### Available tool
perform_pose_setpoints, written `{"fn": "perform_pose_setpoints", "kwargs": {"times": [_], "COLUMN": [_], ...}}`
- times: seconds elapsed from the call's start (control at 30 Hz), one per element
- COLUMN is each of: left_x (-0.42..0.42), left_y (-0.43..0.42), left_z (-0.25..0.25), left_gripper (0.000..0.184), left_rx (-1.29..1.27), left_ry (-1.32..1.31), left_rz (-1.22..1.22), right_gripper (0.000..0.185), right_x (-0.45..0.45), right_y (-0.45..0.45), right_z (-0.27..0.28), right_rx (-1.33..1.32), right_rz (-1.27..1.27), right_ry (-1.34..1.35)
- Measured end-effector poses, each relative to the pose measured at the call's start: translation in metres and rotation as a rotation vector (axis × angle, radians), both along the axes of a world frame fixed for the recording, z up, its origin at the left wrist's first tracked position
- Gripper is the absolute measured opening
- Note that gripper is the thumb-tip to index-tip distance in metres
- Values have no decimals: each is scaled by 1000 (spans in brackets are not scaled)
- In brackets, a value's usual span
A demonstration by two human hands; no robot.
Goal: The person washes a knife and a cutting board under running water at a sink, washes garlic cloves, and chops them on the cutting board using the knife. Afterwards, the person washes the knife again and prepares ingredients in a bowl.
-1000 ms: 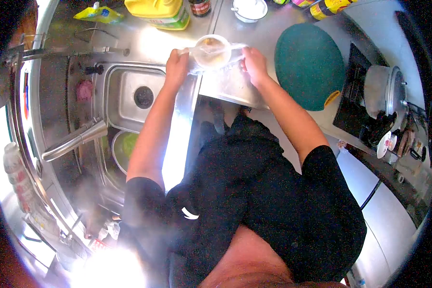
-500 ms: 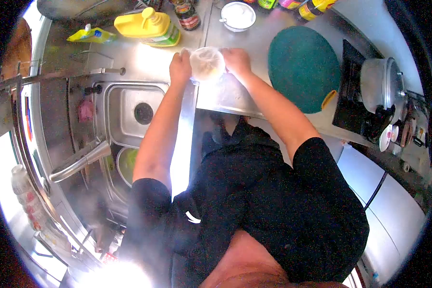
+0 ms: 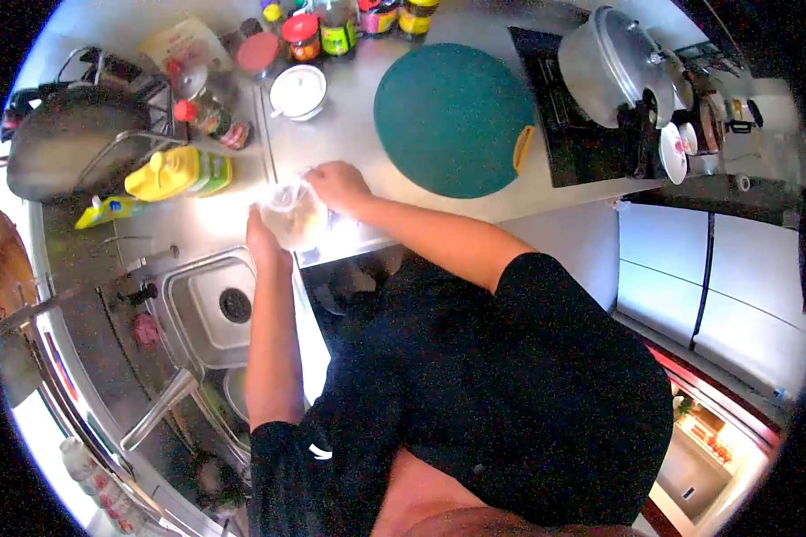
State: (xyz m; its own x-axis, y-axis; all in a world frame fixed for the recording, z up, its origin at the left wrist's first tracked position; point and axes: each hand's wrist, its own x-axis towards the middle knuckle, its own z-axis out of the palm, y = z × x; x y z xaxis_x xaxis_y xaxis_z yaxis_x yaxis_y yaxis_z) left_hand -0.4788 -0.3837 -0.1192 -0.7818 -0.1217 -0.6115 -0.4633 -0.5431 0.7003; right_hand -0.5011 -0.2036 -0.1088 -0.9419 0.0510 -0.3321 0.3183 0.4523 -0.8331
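Note:
A bowl [image 3: 297, 222] covered with clear plastic film is at the counter's front edge, right of the sink, washed out by glare. My left hand [image 3: 264, 240] is closed at its left rim, its fingers partly lost in the bright light. At the upper right of the bowl, my right hand [image 3: 338, 186] pinches the gathered clear film. Behind the bowl stands a white bowl of white powder [image 3: 298, 92] with a spoon in it. A round green cutting board [image 3: 455, 121] lies to the right of my right hand.
The steel sink [image 3: 208, 309] and its faucet [image 3: 159, 410] are at the left. Behind it stand a yellow jug [image 3: 175, 173] and a dark bottle [image 3: 217, 123]. Jars [image 3: 301, 38] line the back. A large pot [image 3: 613, 67] is on the black stove [image 3: 546, 107] at the right.
The view has turned, so the counter, board and stove appear further left. My right hand went from the bowl's right side to the film at its upper right.

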Motion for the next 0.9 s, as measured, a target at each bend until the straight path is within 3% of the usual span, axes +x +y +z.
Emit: {"fn": "perform_pose_setpoints", "kwargs": {"times": [0.13, 0.27, 0.33, 0.4, 0.43, 0.47, 0.53, 0.57, 0.67, 0.73, 0.8, 0.9], "left_x": [15, 31, 39, 46, 51, 54, 58, 60, 65, 56, 55, 84], "left_y": [15, 47, 58, 77, 93, 107, 130, 141, 167, 170, 189, 235], "left_z": [-5, 21, 27, 27, 47, 55, 75, 83, 102, 68, 53, 80], "left_gripper": [48, 51, 51, 52, 53, 48, 54, 50, 48, 44, 41, 40], "left_rx": [-39, -150, -215, -92, -253, -182, -308, -217, -169, -138, -179, -89], "left_ry": [62, 69, 65, 117, 104, 68, 75, 109, 91, 164, 128, 121], "left_rz": [-65, -236, -278, -301, -321, -314, -379, -432, -477, -497, -521, -689], "right_gripper": [45, 47, 42, 44, 36, 34, 33, 31, 28, 29, 27, 37], "right_x": [20, 41, 49, 59, 61, 68, 89, 102, 148, 176, 206, 253], "right_y": [29, 68, 87, 110, 118, 127, 148, 153, 168, 175, 186, 193], "right_z": [2, 13, 17, 16, -6, -7, -2, -2, 5, 9, 8, 37], "right_rx": [15, -15, -157, -436, -570, -685, -806, -784, -898, -698, -696, -729], "right_rz": [23, 47, 45, -25, -87, -148, -255, -253, -258, -317, -333, -635], "right_ry": [71, 72, -62, -232, -247, -282, -368, -393, -353, -377, -229, 52]}}
